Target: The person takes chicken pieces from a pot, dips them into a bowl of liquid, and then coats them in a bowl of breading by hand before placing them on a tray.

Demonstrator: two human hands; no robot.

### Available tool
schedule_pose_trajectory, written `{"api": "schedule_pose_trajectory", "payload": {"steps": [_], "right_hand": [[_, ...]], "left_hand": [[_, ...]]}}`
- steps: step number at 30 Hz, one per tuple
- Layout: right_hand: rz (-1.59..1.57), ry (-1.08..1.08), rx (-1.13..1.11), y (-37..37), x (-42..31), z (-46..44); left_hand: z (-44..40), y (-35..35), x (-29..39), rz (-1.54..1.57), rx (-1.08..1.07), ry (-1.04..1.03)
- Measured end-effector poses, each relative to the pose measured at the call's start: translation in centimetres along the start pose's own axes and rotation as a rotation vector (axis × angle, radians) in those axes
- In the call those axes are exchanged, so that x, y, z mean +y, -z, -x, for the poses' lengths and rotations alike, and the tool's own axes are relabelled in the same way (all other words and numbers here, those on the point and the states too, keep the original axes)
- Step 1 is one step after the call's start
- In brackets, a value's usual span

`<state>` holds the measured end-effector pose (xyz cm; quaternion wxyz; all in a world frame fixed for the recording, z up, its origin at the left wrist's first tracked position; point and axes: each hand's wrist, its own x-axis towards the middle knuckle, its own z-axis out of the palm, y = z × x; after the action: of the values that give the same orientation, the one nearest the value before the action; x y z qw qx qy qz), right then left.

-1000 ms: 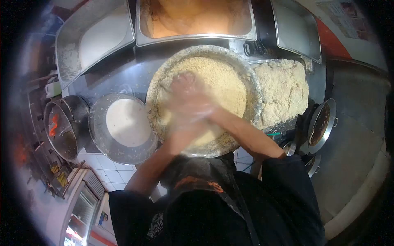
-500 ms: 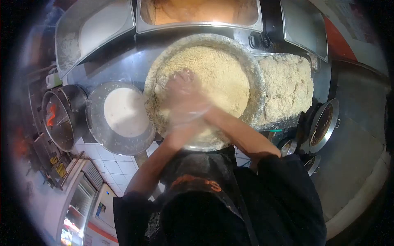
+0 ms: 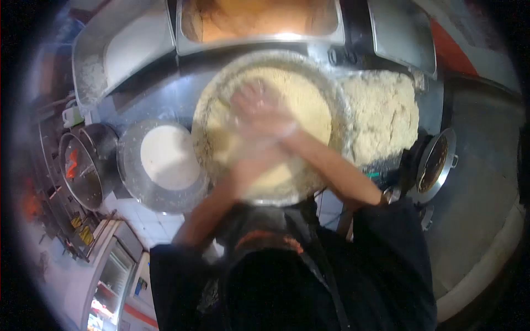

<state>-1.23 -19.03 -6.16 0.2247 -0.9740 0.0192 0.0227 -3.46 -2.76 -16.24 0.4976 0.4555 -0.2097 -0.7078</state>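
A wide metal bowl (image 3: 343, 124) holds pale yellow, crumbly meal or breading (image 3: 312, 105). Both of my hands are inside it, smeared by motion. My right hand (image 3: 256, 105) reaches across to the left part of the bowl, over the meal, its fingers too blurred to read. Nearer to me, my left hand (image 3: 259, 157) is a faint blur low over the meal, beside or partly under my right wrist. Whether either hand grips anything cannot be made out.
A tray heaped with crumb-coated pieces (image 3: 383, 116) stands right of the bowl. At left sits a basin of white liquid (image 3: 170, 157). Steel pans (image 3: 259, 39) line the back, one with orange contents. Pots (image 3: 83, 171) stand far left; a pan with dark contents (image 3: 436, 165) is at right.
The view has shifted slightly. My hands are still moving within the bowl, the right hand a little farther right and the left hand more blurred.
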Motion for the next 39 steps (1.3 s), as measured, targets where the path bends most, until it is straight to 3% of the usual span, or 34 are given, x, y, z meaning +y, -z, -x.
{"api": "schedule_pose_trajectory", "payload": {"steps": [1,3,4,7,9,10,11,12,13,15,17,21,25,28,30,31,33,34,39], "right_hand": [[0.022,0.016,0.017,0.0,0.6,-0.7],[0.080,0.013,-0.016,-1.8,0.0,0.3],[0.070,0.014,-0.027,-2.5,0.3,0.7],[0.068,0.074,0.243,-1.8,0.1,1.1],[-0.015,0.029,-0.024,0.9,0.0,0.2],[-0.020,0.029,-0.030,0.6,-0.8,1.2],[-0.029,-0.074,0.198,0.2,-1.4,2.3],[-0.026,-0.162,0.439,0.3,-1.3,2.6],[-0.020,-0.143,0.449,2.1,-1.7,2.6],[-0.301,-0.530,0.338,6.9,-3.3,4.3],[-0.151,-0.511,0.233,8.4,-2.7,6.8],[0.088,-0.552,-0.011,7.5,-2.0,6.7],[0.081,-0.546,0.064,6.7,-2.1,5.7],[-0.111,-0.640,0.058,5.5,-0.2,5.3],[-0.117,-0.735,-0.253,7.9,-1.8,3.9],[-0.106,-0.753,-0.241,8.1,-1.6,3.9],[-0.010,-0.570,-0.274,7.9,-0.8,4.3],[0.076,-0.426,-0.180,6.1,0.4,4.9],[0.017,-0.497,-0.191,5.4,0.2,5.2]], "left_hand": [[-1.2,-0.2,1.1,-0.018,0.004,-0.027],[-0.2,-2.9,1.6,0.609,0.227,0.113],[0.1,-3.4,1.5,0.620,0.233,0.121],[0.4,-3.4,2.8,-0.257,0.099,0.144],[-1.8,-1.9,5.5,-0.871,0.040,0.083],[-1.0,-2.5,5.4,-1.148,0.003,0.091],[1.0,-4.3,8.6,-1.137,0.005,0.099],[3.2,-6.5,15.4,-1.145,0.032,0.275],[4.8,-7.5,19.2,-1.152,0.063,0.448],[6.7,-6.7,15.5,-1.303,0.197,0.347],[8.6,-5.8,12.6,-1.330,0.561,-0.401],[9.6,-5.8,11.1,-1.409,0.603,-0.195],[9.7,-5.3,8.6,-1.447,0.706,-0.372],[9.6,-4.6,7.6,-1.384,0.726,-0.514],[9.4,-4.4,7.9,-1.337,0.704,-0.561],[9.4,-4.7,8.6,-1.353,0.718,-0.578],[9.7,-5.4,10.1,-1.382,0.742,-0.612],[9.9,-5.6,10.7,-1.398,0.755,-0.628],[10.0,-5.6,11.2,-1.422,0.768,-0.679]]}}
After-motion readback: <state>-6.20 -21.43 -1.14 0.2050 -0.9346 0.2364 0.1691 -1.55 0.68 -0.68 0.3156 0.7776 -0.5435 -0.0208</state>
